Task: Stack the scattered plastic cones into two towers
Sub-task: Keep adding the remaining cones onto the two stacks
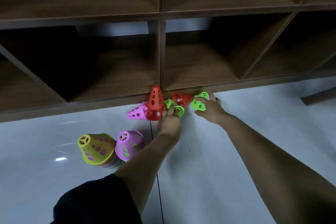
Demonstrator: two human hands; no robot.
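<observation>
A: The loose cones are bunched on the floor (200, 169) against the foot of the shelf unit (160, 51). An upright red cone (154, 102) is seen, a pink cone (136, 112) on its side just beside it, a second red cone (181, 99) lying down, and two greens.

B: And both greens are being gone for at once! The far green cone (199, 105) is clasped by the right grip (211, 109), thumb under, fingers over the narrow end, probably so it can be lifted clear of the shelf edge.

A: And the left grip (169, 122)?

B: Fingers are laid over the near green cone (179, 110); whether it is actually clasped cannot be told.

A: Two towers are stood nearer the body, well apart from the pile: the yellow-topped tower (96, 147) and the pink-topped tower (129, 143), side by side.

B: Kept clear, likely, so nothing gets knocked. Five cones are judged left to stack.
</observation>
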